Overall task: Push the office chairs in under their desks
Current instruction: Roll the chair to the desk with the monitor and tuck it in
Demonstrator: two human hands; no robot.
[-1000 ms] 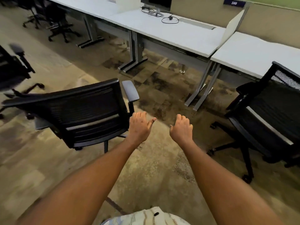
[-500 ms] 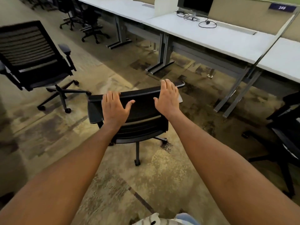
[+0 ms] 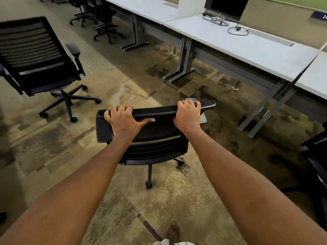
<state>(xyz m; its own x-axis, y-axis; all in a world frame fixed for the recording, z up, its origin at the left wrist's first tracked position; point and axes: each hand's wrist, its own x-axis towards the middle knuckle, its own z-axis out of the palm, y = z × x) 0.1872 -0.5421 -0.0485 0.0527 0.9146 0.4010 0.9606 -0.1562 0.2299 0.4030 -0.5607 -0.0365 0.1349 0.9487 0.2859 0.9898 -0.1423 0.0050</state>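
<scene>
A black mesh-backed office chair [image 3: 155, 137] stands in front of me on the carpet, its back towards me. My left hand [image 3: 123, 122] grips the left part of the backrest's top edge, fingers curled over it and thumb stretched along the back. My right hand [image 3: 187, 114] is closed over the right part of the same edge. The chair faces a long white desk [image 3: 247, 48] a short way beyond it, with open floor between. The chair's seat is hidden behind its back.
A second black chair [image 3: 35, 55] stands out in the aisle at left. Part of a third chair [image 3: 316, 156] shows at the right edge. More chairs [image 3: 104, 20] sit by the far desks. A monitor [image 3: 226, 6] and cables rest on the desk; grey desk legs [image 3: 184, 68] stand ahead.
My hands went from hovering beside the chair, to lying flat on its backrest, to gripping the top edge. The view has turned left and drawn closer to the chair.
</scene>
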